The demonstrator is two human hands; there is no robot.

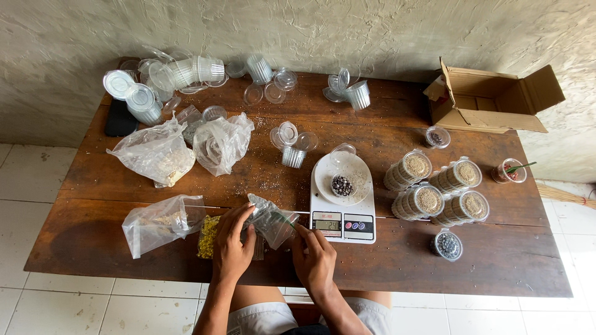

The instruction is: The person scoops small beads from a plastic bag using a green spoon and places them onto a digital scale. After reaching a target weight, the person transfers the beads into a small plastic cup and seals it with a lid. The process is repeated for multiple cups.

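My left hand [232, 243] and my right hand [313, 255] both hold a small clear plastic bag [271, 220] of dark seeds at the near edge of the wooden table [93, 236]. The left hand grips the bag's left side, while the right hand's fingers pinch its right end. Just right of the bag stands a white digital kitchen scale [343, 211]. On its round pan sits a small clear cup with dark seeds [341, 185]. A bag of yellowish grain [208, 236] lies under my left hand.
Larger plastic bags [158, 152] lie at the left. Stacks of empty clear cups and lids [180, 74] fill the back left. Filled cup stacks [428, 201] lie right of the scale, with a lidded cup of dark seeds [447, 245]. An open cardboard box [490, 99] sits back right.
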